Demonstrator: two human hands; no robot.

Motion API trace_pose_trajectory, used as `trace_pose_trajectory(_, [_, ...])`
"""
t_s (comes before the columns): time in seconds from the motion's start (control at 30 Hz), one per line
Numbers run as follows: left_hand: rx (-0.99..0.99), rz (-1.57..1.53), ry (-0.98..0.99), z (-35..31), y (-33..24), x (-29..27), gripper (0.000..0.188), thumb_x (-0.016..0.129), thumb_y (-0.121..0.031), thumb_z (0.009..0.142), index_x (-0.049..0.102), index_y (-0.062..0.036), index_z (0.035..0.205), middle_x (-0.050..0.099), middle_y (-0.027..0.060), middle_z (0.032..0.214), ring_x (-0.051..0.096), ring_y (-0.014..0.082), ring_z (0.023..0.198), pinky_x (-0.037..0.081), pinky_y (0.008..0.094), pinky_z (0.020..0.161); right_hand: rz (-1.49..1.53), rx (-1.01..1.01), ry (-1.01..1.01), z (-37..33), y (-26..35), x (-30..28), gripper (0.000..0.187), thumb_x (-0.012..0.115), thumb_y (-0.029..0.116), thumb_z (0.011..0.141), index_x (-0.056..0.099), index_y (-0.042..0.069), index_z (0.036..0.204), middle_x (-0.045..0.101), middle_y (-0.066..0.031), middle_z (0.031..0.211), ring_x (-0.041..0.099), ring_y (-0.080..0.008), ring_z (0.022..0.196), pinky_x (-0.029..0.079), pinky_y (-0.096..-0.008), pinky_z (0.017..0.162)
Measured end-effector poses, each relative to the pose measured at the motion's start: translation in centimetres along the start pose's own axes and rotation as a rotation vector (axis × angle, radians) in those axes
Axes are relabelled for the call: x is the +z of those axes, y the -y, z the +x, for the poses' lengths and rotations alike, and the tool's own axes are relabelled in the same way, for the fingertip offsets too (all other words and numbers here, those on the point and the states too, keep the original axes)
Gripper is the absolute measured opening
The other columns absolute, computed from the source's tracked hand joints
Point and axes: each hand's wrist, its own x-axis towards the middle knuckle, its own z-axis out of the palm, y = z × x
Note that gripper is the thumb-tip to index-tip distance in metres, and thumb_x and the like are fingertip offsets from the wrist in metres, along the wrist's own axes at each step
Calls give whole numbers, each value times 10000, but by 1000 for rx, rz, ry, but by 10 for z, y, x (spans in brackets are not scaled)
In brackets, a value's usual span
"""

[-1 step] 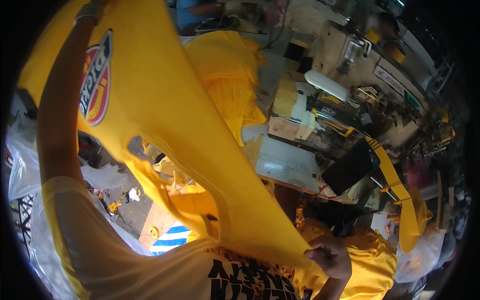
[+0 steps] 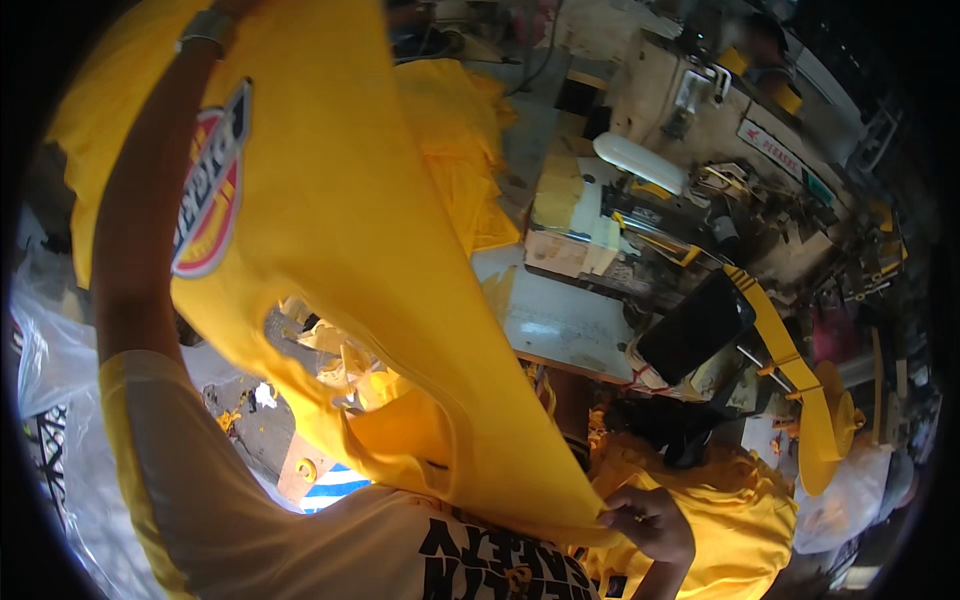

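A yellow shirt (image 2: 340, 190) with a printed badge on it is stretched across my front, from upper left to lower right. An opening with a seamed edge gapes in its lower part. My right hand (image 2: 655, 522) pinches its lower right corner between thumb and fingers. My left arm reaches up over the cloth, and my left hand (image 2: 234, 6) is cut off by the top edge; its fingers are out of sight, but the cloth hangs taut from there.
An industrial sewing machine (image 2: 690, 130) stands on a worktable (image 2: 560, 325) at the right. A dark phone (image 2: 697, 333) and a yellow strip reel (image 2: 825, 430) are beside it. Yellow garments are heaped behind (image 2: 455, 140) and at lower right (image 2: 730, 520). Plastic bags (image 2: 60, 330) lie left.
My left arm and the upper part of the shirt have shifted slightly right. My right hand has moved a little left, still pinching the corner.
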Motion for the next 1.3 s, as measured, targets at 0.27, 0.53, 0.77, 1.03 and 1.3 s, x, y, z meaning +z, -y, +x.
trace_pose_trajectory(0.27, [102, -606, 596, -105, -91, 294, 124, 725, -89, 797, 733, -36, 909, 677, 32, 857, 590, 122, 795, 451, 250, 741, -192, 413, -290, -10, -34, 16, 276, 768, 126, 787, 674, 17, 1023, 647, -76, 831, 524, -139, 606, 445, -258, 594])
trace_pose_trajectory(0.53, [146, -743, 409, -131, -126, 297, 95, 714, 2, 774, 707, 2, 868, 674, 66, 839, 628, 158, 790, 483, 265, 717, -282, -361, -665, 206, 22, -13, 151, 671, 102, 882, 638, -16, 972, 585, -96, 699, 502, -158, 525, 387, -254, 497])
trace_pose_trajectory(0.77, [-15, -717, 290, -137, -126, 314, 84, 710, -63, 813, 672, 2, 850, 671, 81, 809, 636, 162, 774, 496, 261, 728, 210, -236, -630, 226, 32, -15, 194, 641, 133, 921, 607, -13, 798, 477, 85, 615, 367, 14, 565, 288, -192, 493])
trace_pose_trajectory(1.03, [219, 79, 259, -169, -160, 306, 375, 583, 14, 696, 675, -91, 1044, 552, 36, 1154, 472, 274, 1112, 322, 434, 956, 338, -183, -596, 207, 7, -18, 186, 613, 139, 951, 604, 9, 818, 477, 84, 619, 365, 17, 560, 275, -183, 493])
trace_pose_trajectory(1.3, [40, -46, 319, -181, -174, 316, 547, 483, 91, 758, 568, -68, 1273, 514, 132, 1277, 481, 371, 1202, 335, 543, 1033, 417, -178, -637, 209, 9, -17, 184, 614, 134, 951, 602, 13, 814, 445, 87, 604, 340, 22, 542, 245, -179, 476])
